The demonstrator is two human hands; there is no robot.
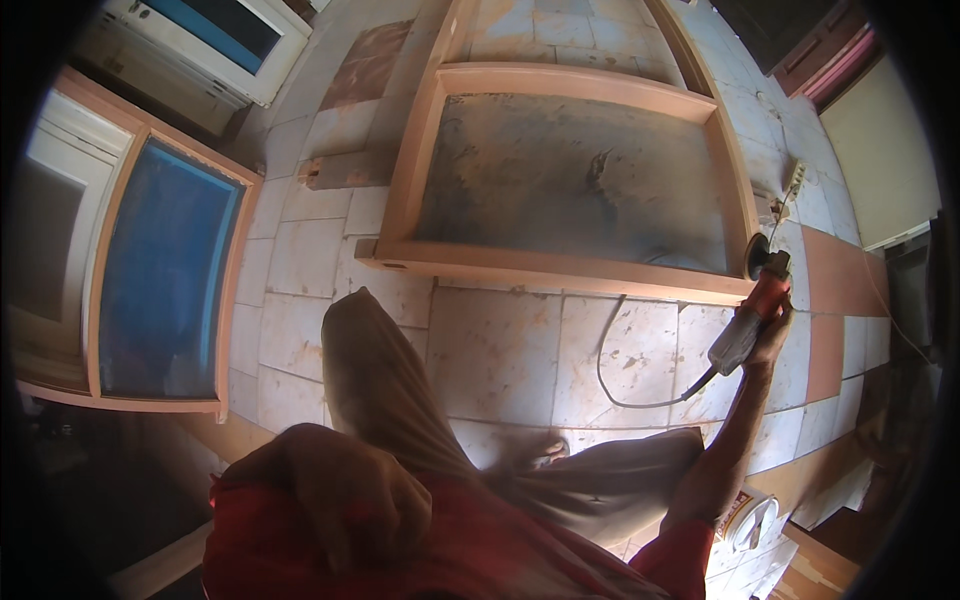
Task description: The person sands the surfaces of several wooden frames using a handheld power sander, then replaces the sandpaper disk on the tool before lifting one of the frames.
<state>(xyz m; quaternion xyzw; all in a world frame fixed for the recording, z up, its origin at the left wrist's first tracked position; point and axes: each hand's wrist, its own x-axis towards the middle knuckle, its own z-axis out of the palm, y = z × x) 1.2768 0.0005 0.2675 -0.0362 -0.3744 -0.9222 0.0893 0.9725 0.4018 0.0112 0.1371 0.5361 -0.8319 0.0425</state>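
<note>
- Head view: right hand (pixel 772 335) clamped around an orange-and-grey angle grinder (pixel 752 312), its disc at the wooden door frame's (pixel 560 268) lower right corner — sanding looks underway.
- Left hand (pixel 345 495) rests on the thigh, fingers curled together, holding nothing.
- Next pass, I judge, needs a steady grip and the cord (pixel 625 385) kept behind.
- White round-patterned package (pixel 752 520) lies on the floor at lower right.

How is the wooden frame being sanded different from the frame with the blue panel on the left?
The wooden frame by the right hand and its power sander is bare wood around a grey, dusty panel. The blue-panel frame lies apart, untouched, and its panel is bright blue. Both are light wood, rectangular, and lie on the tiled floor.
</note>
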